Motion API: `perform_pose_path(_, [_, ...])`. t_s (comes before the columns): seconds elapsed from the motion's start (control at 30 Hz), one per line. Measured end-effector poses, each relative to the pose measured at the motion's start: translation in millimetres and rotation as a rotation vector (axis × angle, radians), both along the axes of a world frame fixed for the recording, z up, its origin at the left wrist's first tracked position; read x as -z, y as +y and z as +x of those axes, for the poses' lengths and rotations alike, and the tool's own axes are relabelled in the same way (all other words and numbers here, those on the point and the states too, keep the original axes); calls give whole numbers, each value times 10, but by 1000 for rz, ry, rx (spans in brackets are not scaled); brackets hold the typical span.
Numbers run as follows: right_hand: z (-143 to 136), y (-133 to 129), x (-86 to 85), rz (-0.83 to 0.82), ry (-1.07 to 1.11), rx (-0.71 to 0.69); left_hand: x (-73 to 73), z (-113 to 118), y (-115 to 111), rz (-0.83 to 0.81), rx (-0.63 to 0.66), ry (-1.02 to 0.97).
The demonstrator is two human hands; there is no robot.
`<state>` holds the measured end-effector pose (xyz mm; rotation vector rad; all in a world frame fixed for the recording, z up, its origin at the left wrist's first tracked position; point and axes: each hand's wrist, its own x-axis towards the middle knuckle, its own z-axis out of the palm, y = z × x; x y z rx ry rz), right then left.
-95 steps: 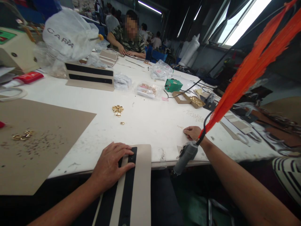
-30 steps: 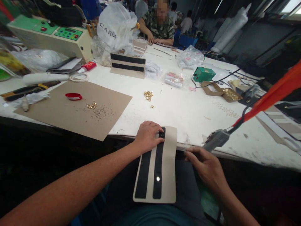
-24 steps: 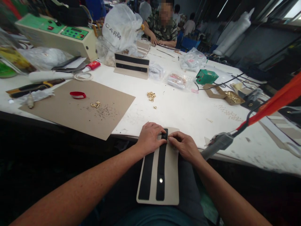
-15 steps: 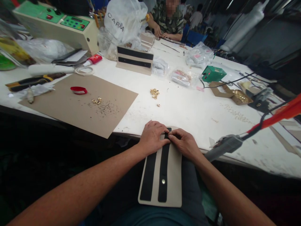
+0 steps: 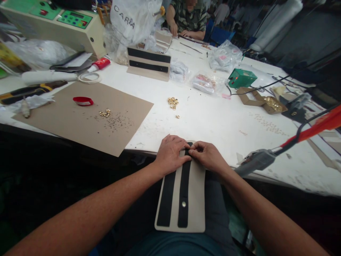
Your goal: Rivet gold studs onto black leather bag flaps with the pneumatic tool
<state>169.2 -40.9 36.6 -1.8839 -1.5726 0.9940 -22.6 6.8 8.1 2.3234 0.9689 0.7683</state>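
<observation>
1. Around you: a brown cardboard sheet (image 5: pixel 87 117) lies to your left on the white table (image 5: pixel 213 124), with a red ring (image 5: pixel 83 101) and a small cluster of gold fittings (image 5: pixel 105 113) on it. A second pile of gold fittings (image 5: pixel 173 102) sits on the bare table just beyond your hands. Further back stand a matching beige panel with two black strips (image 5: pixel 148 63), a green box (image 5: pixel 242 78) and an open cardboard tray of gold hardware (image 5: pixel 268 104). A grey hand tool (image 5: pixel 255 160) rests at the table edge to your right, its cable wrapped in orange (nothing lies between it and your hand). Another person in a camouflage shirt (image 5: pixel 189 21) sits at the far end.

2. Your left hand (image 5: pixel 170 153) lies flat, palm down, pressing the top of the beige panel (image 5: pixel 197 199). Your right hand (image 5: pixel 207 156) meets it from the right, fingertips pinched on the top end of the right black strip (image 5: pixel 183 192).

3. The panel hangs from the table edge down onto your lap. It carries two parallel black strips; the right one bears a small silver snap (image 5: pixel 183 204) near its lower end.
</observation>
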Motion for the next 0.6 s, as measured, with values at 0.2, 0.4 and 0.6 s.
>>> perform_pose_path(0.2, [-4, -19, -13, 38, 9, 39, -19, 5, 15, 26, 6, 18])
perform_pose_path(0.4, [35, -687, -51, 242, 154, 296, 18, -6, 27, 80, 11, 51])
perform_pose_path(0.6, [480, -1580, -9, 425, -117, 832, 8, -50, 55, 170, 65, 105])
